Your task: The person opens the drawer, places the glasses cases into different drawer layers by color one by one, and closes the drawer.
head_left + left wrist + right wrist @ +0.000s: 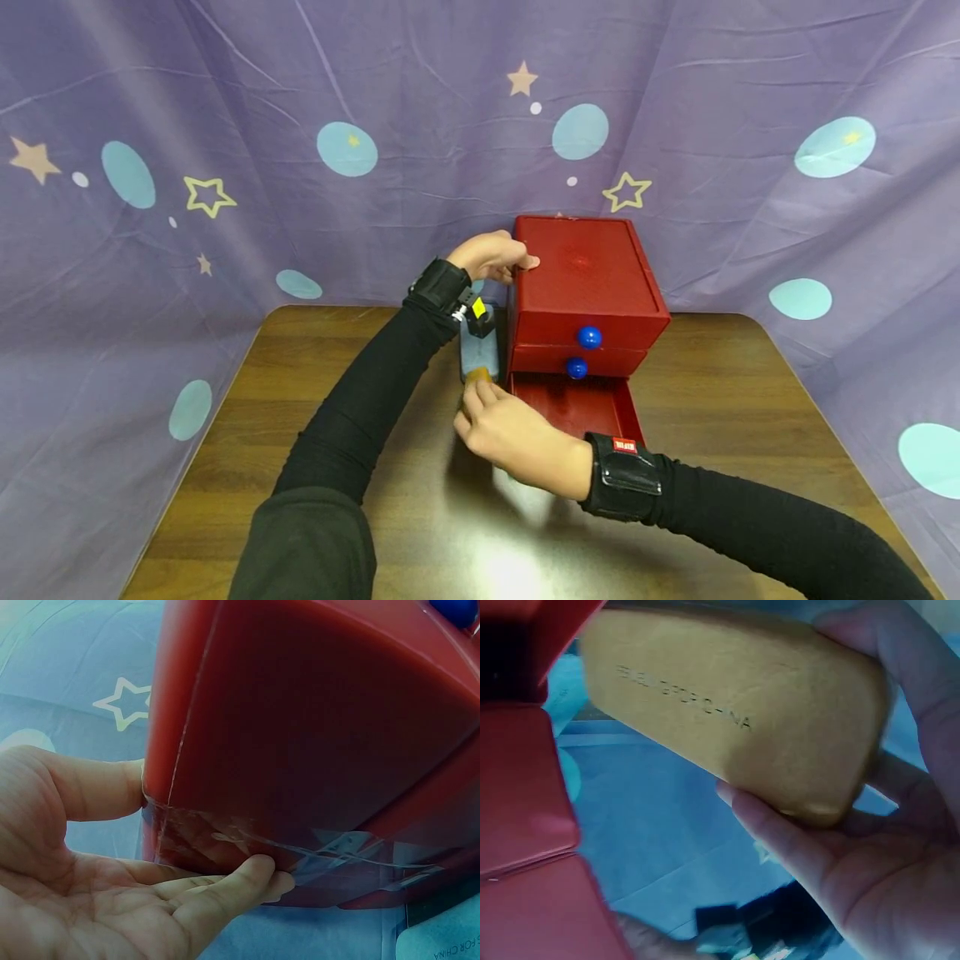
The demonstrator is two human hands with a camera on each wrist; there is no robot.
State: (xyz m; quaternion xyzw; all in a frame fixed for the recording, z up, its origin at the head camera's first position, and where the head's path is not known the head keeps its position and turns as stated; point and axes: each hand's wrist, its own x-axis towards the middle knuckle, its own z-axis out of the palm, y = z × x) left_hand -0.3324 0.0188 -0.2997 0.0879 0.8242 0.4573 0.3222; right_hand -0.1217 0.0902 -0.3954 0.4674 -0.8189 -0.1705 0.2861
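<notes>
Wood-grained counter (727,383), seen from above, with a bright reflection toward the viewer. Nearest is the right hand (513,427), partly closed, thumb and fingers gripping one end of a golden-yellow rounded block (727,705); its stamped lettering ends in "CHINA". The block is held in front of the left side of the pulled-out bottom drawer (581,404), whose visible floor is red. Next, a grey-blue block (477,350) lies lengthwise beside the red drawer cabinet (592,283); whether the two touch cannot be told. Two closed drawers above carry blue knobs, lower (577,368) and upper (589,337). Farther back, the left hand (491,252) grips the cabinet's left edge between thumb and fingers. Background: a purple curtain (450,75) printed with stars and ovals.
</notes>
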